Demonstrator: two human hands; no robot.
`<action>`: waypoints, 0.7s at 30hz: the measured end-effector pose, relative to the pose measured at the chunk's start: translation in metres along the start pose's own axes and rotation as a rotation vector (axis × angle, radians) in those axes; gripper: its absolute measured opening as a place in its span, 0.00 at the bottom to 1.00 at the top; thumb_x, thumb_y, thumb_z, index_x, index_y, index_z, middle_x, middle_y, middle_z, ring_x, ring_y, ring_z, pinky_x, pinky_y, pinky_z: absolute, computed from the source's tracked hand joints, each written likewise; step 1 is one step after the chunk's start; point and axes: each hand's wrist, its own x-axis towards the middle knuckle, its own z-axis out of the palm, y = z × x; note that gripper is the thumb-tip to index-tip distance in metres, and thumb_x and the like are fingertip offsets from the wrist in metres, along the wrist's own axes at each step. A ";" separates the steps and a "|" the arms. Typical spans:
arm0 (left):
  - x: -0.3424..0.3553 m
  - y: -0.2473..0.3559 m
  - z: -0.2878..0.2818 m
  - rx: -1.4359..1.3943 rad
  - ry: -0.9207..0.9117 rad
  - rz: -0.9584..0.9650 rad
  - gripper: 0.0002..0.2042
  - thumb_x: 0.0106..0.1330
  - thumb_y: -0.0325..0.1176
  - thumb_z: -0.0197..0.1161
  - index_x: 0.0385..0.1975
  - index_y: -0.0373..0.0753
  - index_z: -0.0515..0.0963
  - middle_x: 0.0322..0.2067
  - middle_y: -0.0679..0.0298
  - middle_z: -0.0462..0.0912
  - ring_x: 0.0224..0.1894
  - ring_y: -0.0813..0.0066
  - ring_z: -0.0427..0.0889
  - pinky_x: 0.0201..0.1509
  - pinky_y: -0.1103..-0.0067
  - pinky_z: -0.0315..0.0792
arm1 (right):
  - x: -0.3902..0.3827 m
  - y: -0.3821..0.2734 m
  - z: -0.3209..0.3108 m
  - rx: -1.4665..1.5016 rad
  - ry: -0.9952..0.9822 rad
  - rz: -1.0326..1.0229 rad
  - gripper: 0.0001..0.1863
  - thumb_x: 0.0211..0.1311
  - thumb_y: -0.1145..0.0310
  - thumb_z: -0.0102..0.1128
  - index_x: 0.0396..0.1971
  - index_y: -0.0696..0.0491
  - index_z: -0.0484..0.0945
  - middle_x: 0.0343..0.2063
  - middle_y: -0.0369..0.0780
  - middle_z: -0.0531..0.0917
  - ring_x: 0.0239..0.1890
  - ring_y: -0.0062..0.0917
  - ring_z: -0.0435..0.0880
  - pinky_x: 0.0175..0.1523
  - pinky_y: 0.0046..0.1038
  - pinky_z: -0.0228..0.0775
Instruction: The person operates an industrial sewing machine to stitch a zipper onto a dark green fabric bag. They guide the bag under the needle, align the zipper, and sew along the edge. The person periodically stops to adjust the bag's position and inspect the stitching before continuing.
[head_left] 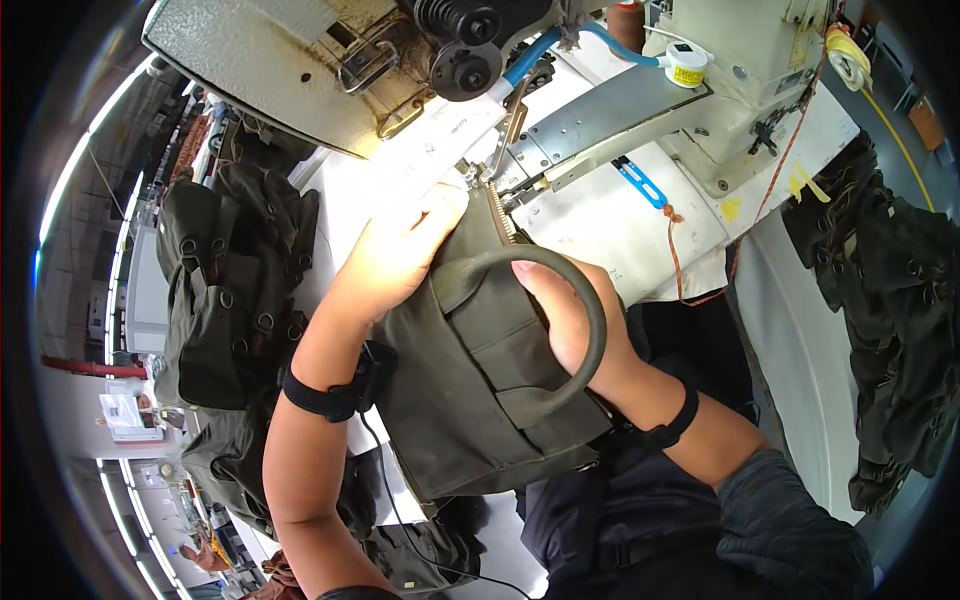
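Nearest: two bare forearms come up from the lower edge, each with a black wrist strap; a thin black cable trails down from the left one.

Right hand (565,320): its grip is closed loosely round the olive canvas bag (480,390), fingers curled through the rounded carry handle (590,310) and pressing on the fabric just beside the zipper edge (500,215).

Left hand (395,255): laid flat, fingers extended, not clenched, pressing the bag's upper left corner down toward the needle area. Strong lamp glare washes out the fingertips, so exact contact there cannot be told.

The bag lies on the white desk (600,215), its top edge touching the foot of the sewing machine (560,130).

Handling, as judged: soft, limp canvas with pockets, light to moderate in weight, not fragile, likely to sag and bunch unless kept flat. The stiffer handle loop and the seamed zipper edge look the surest places to hold.

Farther out: a heap of similar olive bags (225,290) to the left, another dark pile (890,320) at the right. Beyond, a blue air hose (545,50) and an orange cord (775,170) on the machine.
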 end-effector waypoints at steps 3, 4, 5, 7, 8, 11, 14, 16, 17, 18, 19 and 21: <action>0.001 -0.005 -0.003 -0.076 -0.031 -0.030 0.14 0.79 0.37 0.58 0.49 0.32 0.82 0.47 0.67 0.82 0.49 0.79 0.77 0.59 0.79 0.70 | 0.013 0.004 -0.009 0.093 -0.115 0.249 0.13 0.80 0.66 0.58 0.40 0.59 0.86 0.20 0.21 0.70 0.23 0.05 0.60 0.26 0.17 0.53; 0.001 -0.007 -0.004 -0.141 -0.050 -0.022 0.14 0.79 0.37 0.58 0.49 0.32 0.82 0.47 0.68 0.82 0.49 0.80 0.77 0.59 0.79 0.70 | 0.017 0.005 -0.011 0.151 -0.149 0.174 0.12 0.79 0.67 0.59 0.41 0.59 0.86 0.21 0.23 0.72 0.24 0.05 0.63 0.27 0.16 0.56; 0.001 -0.009 -0.004 -0.166 -0.066 -0.038 0.14 0.79 0.38 0.58 0.49 0.32 0.82 0.46 0.68 0.83 0.48 0.81 0.77 0.59 0.80 0.70 | 0.022 0.007 -0.010 0.279 -0.120 0.223 0.11 0.78 0.67 0.60 0.41 0.59 0.86 0.23 0.24 0.75 0.25 0.05 0.66 0.28 0.16 0.59; 0.002 -0.011 -0.004 -0.122 -0.044 -0.006 0.14 0.79 0.38 0.58 0.49 0.32 0.82 0.46 0.68 0.83 0.48 0.81 0.77 0.59 0.80 0.70 | 0.028 0.008 -0.006 0.461 -0.071 0.289 0.10 0.77 0.68 0.61 0.42 0.60 0.86 0.25 0.26 0.78 0.27 0.06 0.69 0.30 0.15 0.62; 0.003 -0.011 -0.004 -0.113 -0.036 0.018 0.14 0.79 0.38 0.58 0.49 0.32 0.82 0.45 0.68 0.83 0.48 0.81 0.77 0.58 0.80 0.70 | 0.029 0.008 -0.004 0.512 -0.054 0.303 0.10 0.77 0.69 0.61 0.42 0.60 0.86 0.26 0.27 0.79 0.28 0.06 0.71 0.31 0.15 0.64; 0.002 -0.006 -0.002 -0.149 -0.021 -0.035 0.14 0.79 0.37 0.58 0.49 0.32 0.82 0.45 0.68 0.83 0.47 0.81 0.77 0.57 0.80 0.71 | 0.030 0.009 -0.003 0.434 -0.101 0.265 0.09 0.76 0.70 0.62 0.40 0.61 0.85 0.28 0.28 0.81 0.29 0.08 0.73 0.33 0.16 0.66; -0.003 0.004 0.001 -0.252 0.018 -0.043 0.13 0.78 0.36 0.60 0.50 0.33 0.82 0.44 0.68 0.83 0.46 0.83 0.77 0.55 0.81 0.72 | 0.035 0.013 -0.007 0.236 -0.130 0.169 0.09 0.74 0.71 0.62 0.37 0.62 0.85 0.27 0.28 0.82 0.30 0.09 0.74 0.35 0.18 0.68; -0.009 0.011 0.001 -0.233 -0.044 -0.126 0.12 0.77 0.35 0.61 0.51 0.33 0.81 0.45 0.67 0.84 0.46 0.83 0.78 0.54 0.81 0.72 | 0.041 0.018 -0.010 0.064 -0.151 0.076 0.09 0.73 0.72 0.62 0.35 0.62 0.85 0.27 0.29 0.82 0.31 0.10 0.75 0.36 0.20 0.69; -0.011 0.014 0.001 -0.248 -0.069 -0.143 0.12 0.76 0.34 0.62 0.51 0.33 0.81 0.45 0.67 0.84 0.46 0.84 0.79 0.53 0.82 0.72 | 0.043 0.021 -0.012 -0.041 -0.172 0.018 0.09 0.73 0.72 0.62 0.35 0.62 0.84 0.28 0.30 0.83 0.31 0.10 0.75 0.36 0.21 0.70; -0.011 0.016 0.001 -0.227 -0.075 -0.165 0.12 0.76 0.34 0.62 0.52 0.33 0.81 0.45 0.67 0.85 0.46 0.84 0.79 0.53 0.82 0.72 | 0.044 0.023 -0.014 -0.179 -0.182 0.032 0.09 0.72 0.72 0.62 0.35 0.63 0.84 0.28 0.30 0.83 0.31 0.10 0.75 0.37 0.21 0.71; -0.010 0.017 0.001 -0.230 -0.075 -0.162 0.13 0.76 0.33 0.63 0.52 0.33 0.81 0.45 0.67 0.85 0.46 0.84 0.79 0.53 0.83 0.72 | 0.043 0.024 -0.015 -0.099 -0.174 -0.016 0.09 0.72 0.72 0.62 0.36 0.62 0.84 0.28 0.31 0.83 0.32 0.10 0.75 0.37 0.21 0.70; -0.008 0.018 0.001 -0.211 -0.075 -0.147 0.13 0.75 0.33 0.63 0.53 0.33 0.80 0.45 0.66 0.85 0.46 0.84 0.79 0.54 0.83 0.72 | 0.037 0.023 -0.016 -0.017 -0.134 0.046 0.09 0.72 0.71 0.62 0.38 0.62 0.84 0.28 0.31 0.83 0.32 0.10 0.75 0.38 0.21 0.70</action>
